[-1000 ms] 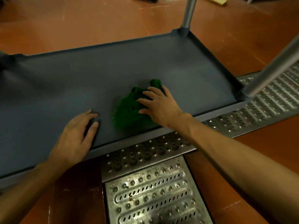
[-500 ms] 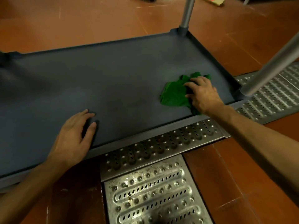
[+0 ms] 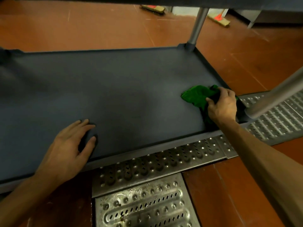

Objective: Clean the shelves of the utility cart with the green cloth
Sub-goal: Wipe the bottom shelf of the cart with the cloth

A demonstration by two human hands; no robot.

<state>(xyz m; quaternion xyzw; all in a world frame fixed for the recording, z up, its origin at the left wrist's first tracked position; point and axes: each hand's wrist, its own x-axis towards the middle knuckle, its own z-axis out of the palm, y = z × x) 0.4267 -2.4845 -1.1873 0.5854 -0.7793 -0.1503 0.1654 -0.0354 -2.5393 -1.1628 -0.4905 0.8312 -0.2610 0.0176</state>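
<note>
The dark grey bottom shelf (image 3: pixel 123 89) of the utility cart fills the middle of the head view. A crumpled green cloth (image 3: pixel 196 95) lies on it near the right front corner. My right hand (image 3: pixel 222 104) grips the cloth with curled fingers and presses it onto the shelf beside the right rim. My left hand (image 3: pixel 68 145) rests flat on the shelf's front left part, fingers spread and straight, holding nothing. Part of the cloth is hidden under my right hand.
Two grey metal cart posts rise at the far right corner (image 3: pixel 196 28) and the near right corner (image 3: pixel 275 95). An upper shelf edge (image 3: pixel 164 0) runs along the top. Perforated steel drain grates (image 3: pixel 147 202) lie in the red tiled floor (image 3: pixel 82 27). Brooms (image 3: pixel 218 18) lie far back.
My right hand has slid the green cloth from the shelf's front middle to its right front corner. My left hand has stayed in place. The camera has tilted up.
</note>
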